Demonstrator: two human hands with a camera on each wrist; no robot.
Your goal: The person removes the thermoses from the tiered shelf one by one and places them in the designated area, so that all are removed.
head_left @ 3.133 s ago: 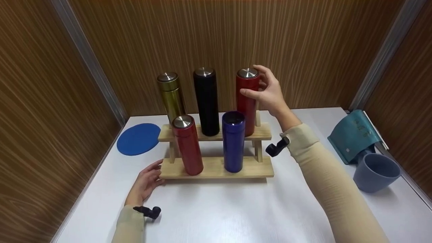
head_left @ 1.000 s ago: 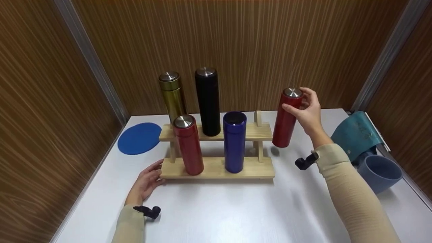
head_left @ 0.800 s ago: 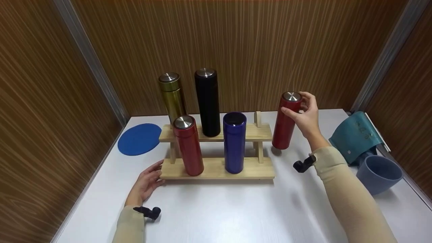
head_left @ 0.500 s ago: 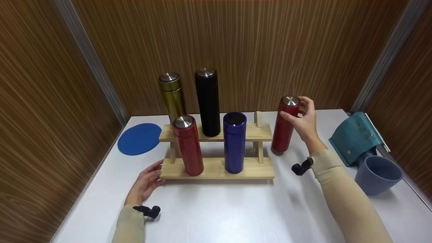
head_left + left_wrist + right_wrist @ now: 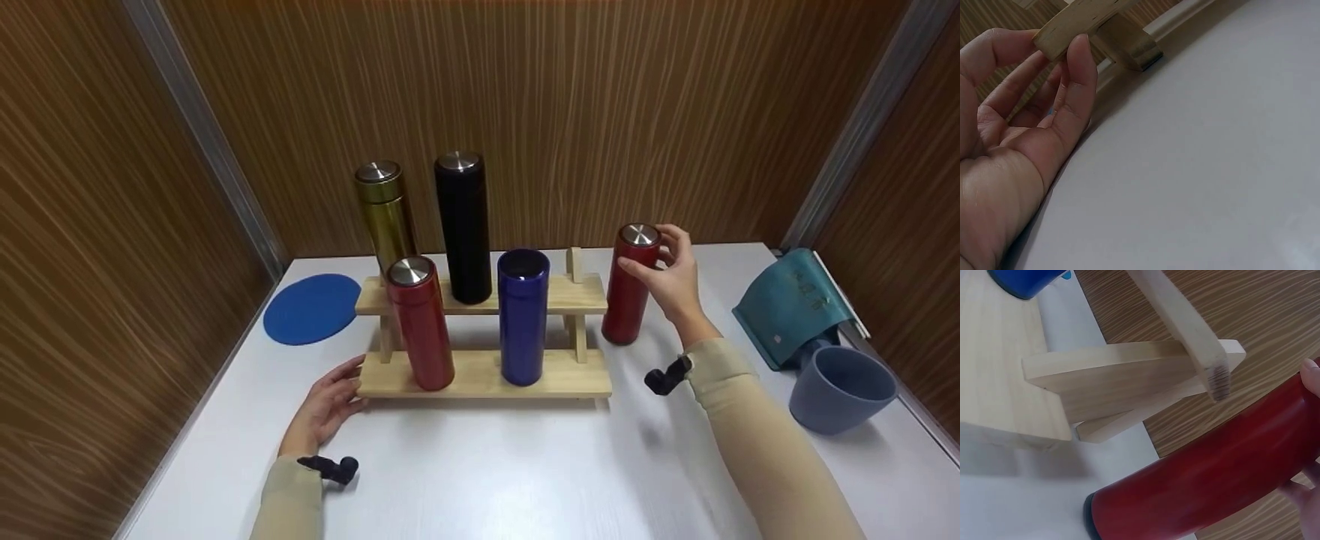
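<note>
So, head view: our right hand (image 5: 670, 281) grips the red flask (image 5: 630, 289) near its cap, upright on the desk (image 5: 525, 465) beside the wooden rack (image 5: 480, 375).
Left wrist: left hand (image 5: 1022, 129), fingers relaxed, touches the rack's end.
Right wrist: we'd check the base sits flat.

Glossy red metal flask (image 5: 628, 289) with a brushed steel cap; the rack (image 5: 480, 371) is pale, unfinished wood — the table (image 5: 487, 472) smooth white, faintly sheened — walls wood-grained.
</note>
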